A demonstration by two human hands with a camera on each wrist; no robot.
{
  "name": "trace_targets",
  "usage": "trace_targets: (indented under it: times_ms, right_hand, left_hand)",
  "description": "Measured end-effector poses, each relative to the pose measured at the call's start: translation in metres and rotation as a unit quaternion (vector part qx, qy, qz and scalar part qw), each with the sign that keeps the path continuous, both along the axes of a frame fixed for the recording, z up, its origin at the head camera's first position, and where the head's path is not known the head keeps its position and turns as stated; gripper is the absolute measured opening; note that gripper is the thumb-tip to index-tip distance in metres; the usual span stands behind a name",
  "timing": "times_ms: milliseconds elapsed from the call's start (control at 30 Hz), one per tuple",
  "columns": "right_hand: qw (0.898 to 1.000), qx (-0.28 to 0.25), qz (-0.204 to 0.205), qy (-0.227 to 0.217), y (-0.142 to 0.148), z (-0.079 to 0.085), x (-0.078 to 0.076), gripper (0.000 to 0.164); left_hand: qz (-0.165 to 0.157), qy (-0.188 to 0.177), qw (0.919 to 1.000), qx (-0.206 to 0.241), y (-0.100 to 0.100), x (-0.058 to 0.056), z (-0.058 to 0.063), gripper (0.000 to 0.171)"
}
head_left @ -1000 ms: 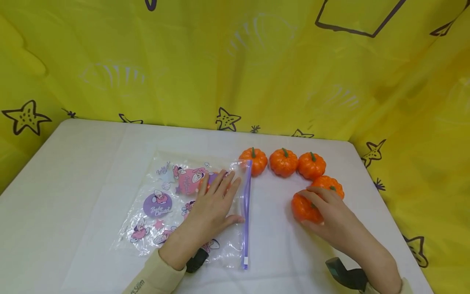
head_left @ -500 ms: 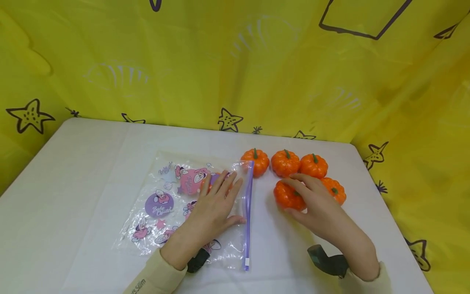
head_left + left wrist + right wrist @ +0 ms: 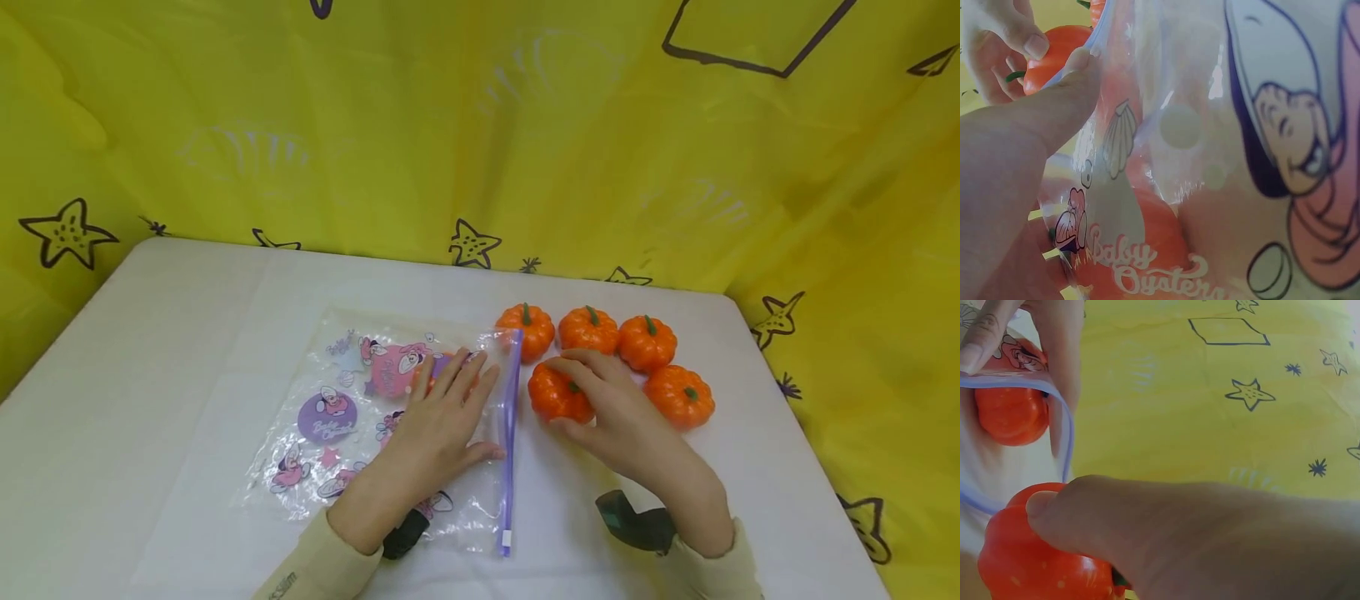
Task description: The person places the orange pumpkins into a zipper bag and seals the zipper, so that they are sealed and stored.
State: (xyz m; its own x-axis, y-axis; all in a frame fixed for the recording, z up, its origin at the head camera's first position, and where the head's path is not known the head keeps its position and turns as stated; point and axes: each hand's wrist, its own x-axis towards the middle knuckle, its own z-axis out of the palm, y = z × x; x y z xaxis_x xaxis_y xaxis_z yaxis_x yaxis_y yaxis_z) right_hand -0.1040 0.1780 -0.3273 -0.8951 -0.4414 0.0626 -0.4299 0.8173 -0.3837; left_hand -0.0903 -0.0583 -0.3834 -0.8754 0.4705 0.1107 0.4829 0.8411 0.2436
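Note:
A clear zip bag (image 3: 326, 454) with pink and purple cartoon prints lies on the white table. My left hand (image 3: 431, 429) rests on it, fingers straight and spread, thumb by the purple zip edge. An orange toy pumpkin (image 3: 1013, 415) sits inside the bag under that hand; in the right wrist view the bag's mouth gapes. With thumb and fingers, my right hand (image 3: 630, 417) grips another orange toy pumpkin (image 3: 553, 393) just right of the zip edge. Its green stem is partly covered by the hand. The left wrist view shows my left thumb (image 3: 1063, 106) close up.
Several more toy pumpkins (image 3: 588, 329) stand behind and right of my right hand, one overlapped by the bag's far corner. A white slider (image 3: 507, 539) sits at the zip's near end. A yellow curtain (image 3: 390, 150) hangs behind the white table (image 3: 180, 358).
My right hand has moved left with its pumpkin, from beside the rightmost pumpkin to near the bag's zip edge. My left hand has stayed on the bag.

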Motion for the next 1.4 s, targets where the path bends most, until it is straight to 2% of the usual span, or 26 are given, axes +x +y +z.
trace_targets:
  times_ms: [167,333,567,667,900,1000,1200,1300,1400]
  right_hand:
    - [1.000,-0.004,0.001,-0.001,-0.004,-0.003,0.000,0.058]
    - [1.000,-0.012,0.019,0.001,-0.011,-0.007,-0.003,0.058]
    - [0.999,-0.025,0.016,-0.044,-0.021,-0.015,-0.009,0.065]
    - [0.998,-0.026,0.009,-0.049,-0.023,-0.019,-0.011,0.067]
    - [0.997,-0.067,0.027,-0.023,-0.029,-0.031,-0.015,0.065]
    - [0.996,-0.076,0.030,-0.027,-0.029,-0.032,-0.014,0.062]
    - [0.994,-0.058,0.023,-0.093,-0.014,-0.029,-0.012,0.060]
    - [0.989,-0.070,0.022,-0.125,-0.009,-0.028,-0.011,0.055]
    - [0.987,-0.079,0.025,-0.138,-0.008,-0.030,-0.012,0.049]
  left_hand:
    - [0.005,-0.001,1.0000,-0.002,-0.003,0.001,0.001,0.097]
    - [0.007,0.004,1.0000,-0.001,-0.005,0.001,0.001,0.097]
    - [-0.001,0.032,0.9995,0.001,-0.006,0.000,0.000,0.095]
    - [-0.006,0.043,0.9990,0.001,-0.006,0.000,0.000,0.094]
    - [-0.007,0.039,0.9992,0.003,-0.006,-0.001,0.000,0.095]
    - [-0.006,0.031,0.9995,0.005,-0.005,-0.001,0.000,0.095]
    - [-0.009,0.021,0.9997,0.012,-0.004,-0.001,-0.001,0.095]
    - [-0.008,0.017,0.9998,0.010,-0.003,-0.001,-0.001,0.096]
    - [-0.009,0.018,0.9997,0.011,-0.003,-0.001,0.000,0.095]
